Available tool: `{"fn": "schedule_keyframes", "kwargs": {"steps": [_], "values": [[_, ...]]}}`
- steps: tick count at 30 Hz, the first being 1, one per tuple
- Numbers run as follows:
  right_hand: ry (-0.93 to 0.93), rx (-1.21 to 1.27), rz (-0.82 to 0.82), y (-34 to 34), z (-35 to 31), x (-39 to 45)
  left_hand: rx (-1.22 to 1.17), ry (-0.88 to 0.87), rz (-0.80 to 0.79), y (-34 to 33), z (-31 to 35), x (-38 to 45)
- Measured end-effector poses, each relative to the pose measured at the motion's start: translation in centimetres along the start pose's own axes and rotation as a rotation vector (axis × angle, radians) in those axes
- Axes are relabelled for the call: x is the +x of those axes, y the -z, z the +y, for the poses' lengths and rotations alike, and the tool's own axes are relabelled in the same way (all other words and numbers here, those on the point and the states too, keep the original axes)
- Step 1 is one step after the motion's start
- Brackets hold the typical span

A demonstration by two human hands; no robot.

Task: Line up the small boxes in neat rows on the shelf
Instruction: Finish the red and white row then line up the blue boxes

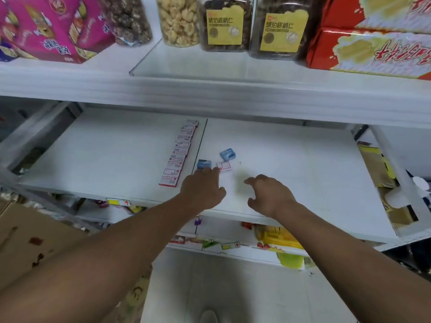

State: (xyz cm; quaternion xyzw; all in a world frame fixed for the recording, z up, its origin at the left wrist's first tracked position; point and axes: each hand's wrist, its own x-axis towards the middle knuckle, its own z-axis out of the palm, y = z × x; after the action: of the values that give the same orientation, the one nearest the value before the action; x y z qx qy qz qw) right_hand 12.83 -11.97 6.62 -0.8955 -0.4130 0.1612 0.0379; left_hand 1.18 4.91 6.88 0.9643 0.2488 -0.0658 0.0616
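A row of several small white-and-red boxes (179,153) runs front to back on the white shelf (291,164), just left of its centre seam. Three loose boxes lie right of the seam: a dark blue one (203,164), a light blue one (227,154) farther back, and a white-and-red one (224,165). My left hand (202,187) reaches over the shelf, fingertips touching the dark blue box and next to the white-and-red one, holding nothing. My right hand (270,196) hovers to the right with fingers spread and curled, empty.
The shelf above carries pink boxes (49,26), clear jars of snacks (225,22) and red cartons (373,45). A cardboard carton (28,243) stands at lower left. Yellow packets (277,236) sit on the shelf below. More packaging (377,166) lies behind the right upright.
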Motion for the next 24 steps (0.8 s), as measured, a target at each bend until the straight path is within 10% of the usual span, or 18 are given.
{"fn": "schedule_keyframes", "kwargs": {"steps": [24], "values": [[0.160,-0.006,-0.133,-0.3,4.6,9.6,-0.088,0.194,-0.025,-4.1,3.4,4.0]]}}
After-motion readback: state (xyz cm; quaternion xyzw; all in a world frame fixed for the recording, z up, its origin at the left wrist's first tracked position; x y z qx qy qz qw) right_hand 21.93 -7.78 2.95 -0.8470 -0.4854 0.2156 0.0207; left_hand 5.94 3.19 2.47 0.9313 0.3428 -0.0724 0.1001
